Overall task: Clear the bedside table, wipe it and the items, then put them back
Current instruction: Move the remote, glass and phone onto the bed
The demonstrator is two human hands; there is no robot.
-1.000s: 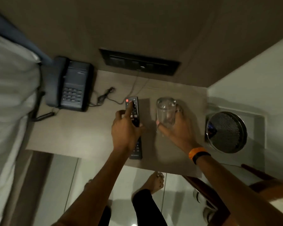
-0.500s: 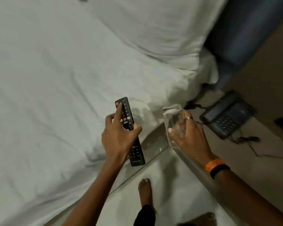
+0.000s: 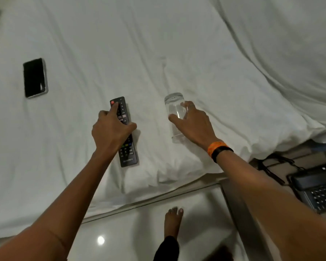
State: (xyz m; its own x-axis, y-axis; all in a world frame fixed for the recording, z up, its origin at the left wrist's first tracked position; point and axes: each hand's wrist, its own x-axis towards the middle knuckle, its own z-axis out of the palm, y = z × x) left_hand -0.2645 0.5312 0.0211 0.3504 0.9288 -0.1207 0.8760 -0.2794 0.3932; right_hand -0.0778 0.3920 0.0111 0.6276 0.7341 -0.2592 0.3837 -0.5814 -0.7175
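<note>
A white bed (image 3: 177, 44) is filling most of the frame, with glossy floor (image 3: 139, 232) running along the bottom. At the lower right edge, the table (image 3: 299, 159) is carrying a dark telephone (image 3: 316, 191) and its coiled cord. The 2 hands are reaching over the sheet at centre frame. The left hand (image 3: 111, 130) is gripping the black remote (image 3: 128, 155), fingers wrapped round its middle and 1 finger lying along the buttons; the remote is sitting low against the sheet. A black phone (image 3: 35, 78) is lying on the bed at the upper left. The right hand (image 3: 194, 125), wearing an orange wristband (image 3: 217, 147), is holding the clear glass (image 3: 174, 108) from the side, fingers curled round it, just right of the remote; whether the glass is touching the sheet I cannot tell.
</note>
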